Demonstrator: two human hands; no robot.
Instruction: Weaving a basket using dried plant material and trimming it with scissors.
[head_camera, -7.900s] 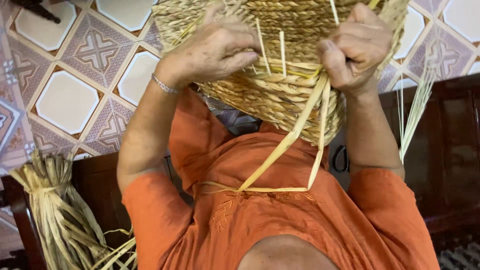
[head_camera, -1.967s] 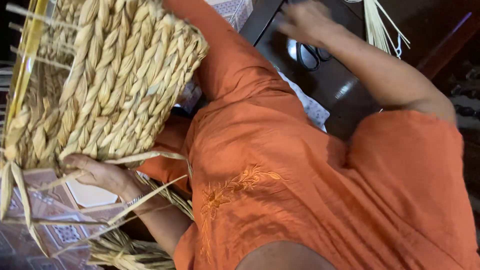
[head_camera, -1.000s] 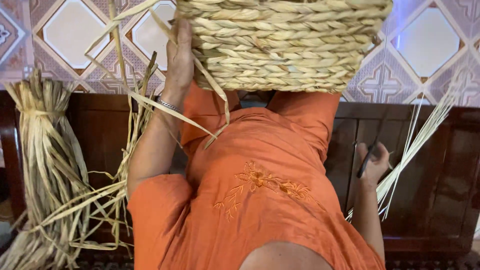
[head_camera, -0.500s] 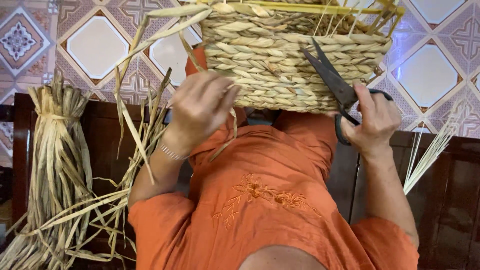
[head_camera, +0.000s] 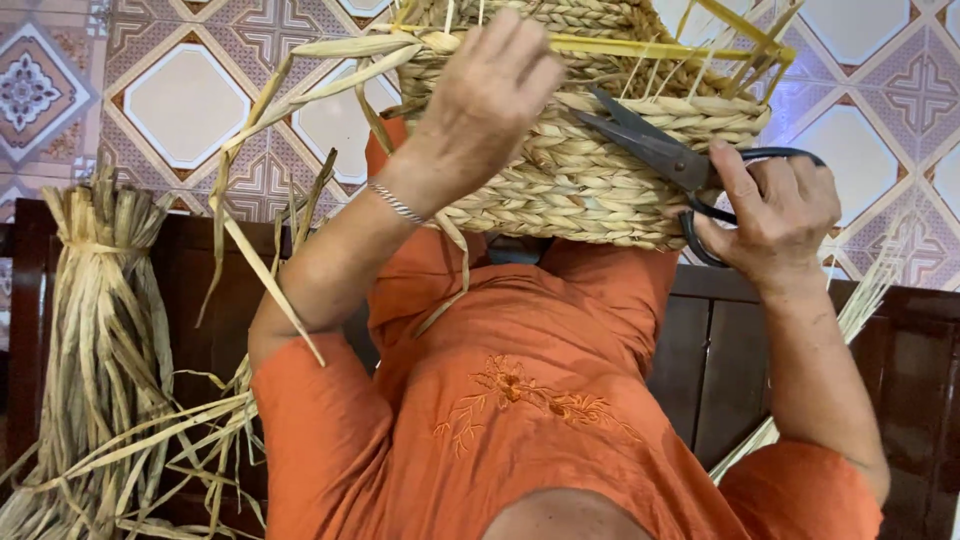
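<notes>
- One woven basket (head_camera: 600, 180) fills the upper centre, its rim cut by the top edge.
- Left hand (head_camera: 485, 95) grips its upper left side.
- Right hand (head_camera: 780, 205), at right, clamps black scissors (head_camera: 660, 155), blades parted against the weave.
- Straw bundle (head_camera: 100, 330) stands at lower left, well apart.

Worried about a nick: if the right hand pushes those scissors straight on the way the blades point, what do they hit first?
Probably the left hand gripping the woven basket; depth is unclear.
</notes>
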